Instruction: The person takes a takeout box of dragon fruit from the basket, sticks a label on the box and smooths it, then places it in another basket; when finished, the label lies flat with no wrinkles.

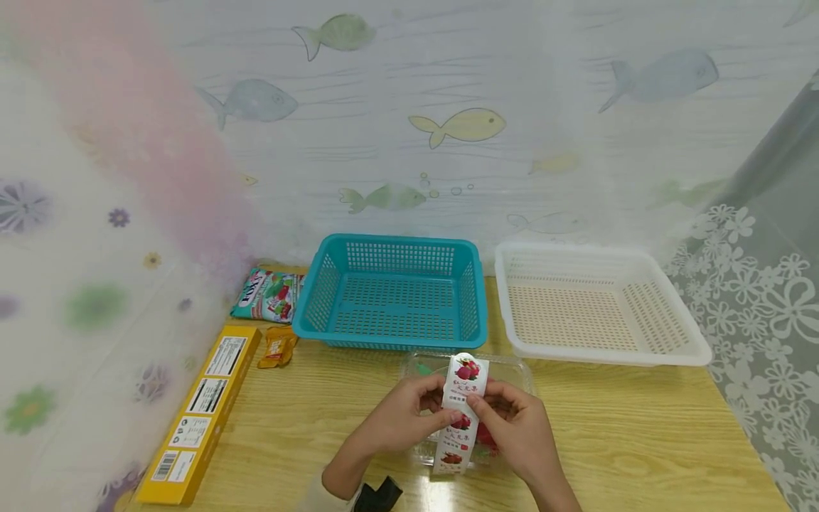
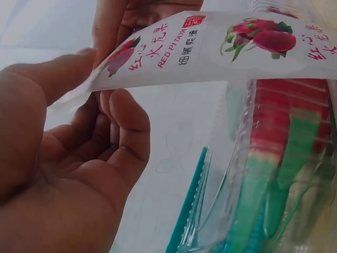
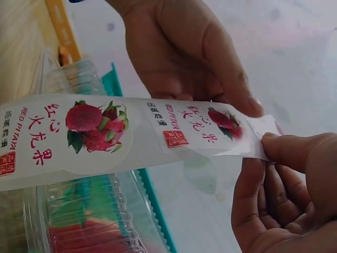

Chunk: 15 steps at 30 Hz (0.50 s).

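The left hand [image 1: 412,421] and right hand [image 1: 520,425] pinch a label strip [image 1: 466,428] over a clear box [image 1: 513,368]. Eleven o'clock from it: a teal basket [image 1: 397,306].

Pale drapery [image 1: 550,43] printed with fish backs the light wood-grain tabletop [image 1: 640,441], a pink band [image 1: 147,121] and flower motifs [image 1: 96,306] marking its left portion. At right, a grey surface [image 1: 768,213] carries white floral outlines [image 1: 800,306]; glare [image 1: 443,494] brightens the tabletop's near edge.
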### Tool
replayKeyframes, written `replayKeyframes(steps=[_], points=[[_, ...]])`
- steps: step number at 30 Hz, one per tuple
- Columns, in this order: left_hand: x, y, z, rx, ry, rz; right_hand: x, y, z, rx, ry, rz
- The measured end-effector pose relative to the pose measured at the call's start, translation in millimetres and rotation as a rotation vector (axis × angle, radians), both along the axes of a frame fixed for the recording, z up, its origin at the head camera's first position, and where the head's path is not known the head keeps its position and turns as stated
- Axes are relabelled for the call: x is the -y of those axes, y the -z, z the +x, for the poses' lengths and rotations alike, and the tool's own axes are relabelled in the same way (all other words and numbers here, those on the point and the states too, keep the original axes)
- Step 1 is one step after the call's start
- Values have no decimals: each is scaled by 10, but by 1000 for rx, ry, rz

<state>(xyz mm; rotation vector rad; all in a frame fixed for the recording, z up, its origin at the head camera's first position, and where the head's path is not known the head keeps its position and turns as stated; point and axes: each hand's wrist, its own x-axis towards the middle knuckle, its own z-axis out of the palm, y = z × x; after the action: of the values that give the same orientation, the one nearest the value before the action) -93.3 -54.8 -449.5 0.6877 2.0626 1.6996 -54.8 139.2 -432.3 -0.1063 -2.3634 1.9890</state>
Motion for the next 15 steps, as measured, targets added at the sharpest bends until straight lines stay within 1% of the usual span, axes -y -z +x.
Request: replayKeyframes(steps=[4,8,15], points=[[-37,19,15,10,-25,16,3,-6,-16,10,-12,14],[-50,23,23,21,-32,24,-11,-11,-30,21,-25,26],[-49,41,14,36,-32,22,-81,-29,-68,-79,-29,29]])
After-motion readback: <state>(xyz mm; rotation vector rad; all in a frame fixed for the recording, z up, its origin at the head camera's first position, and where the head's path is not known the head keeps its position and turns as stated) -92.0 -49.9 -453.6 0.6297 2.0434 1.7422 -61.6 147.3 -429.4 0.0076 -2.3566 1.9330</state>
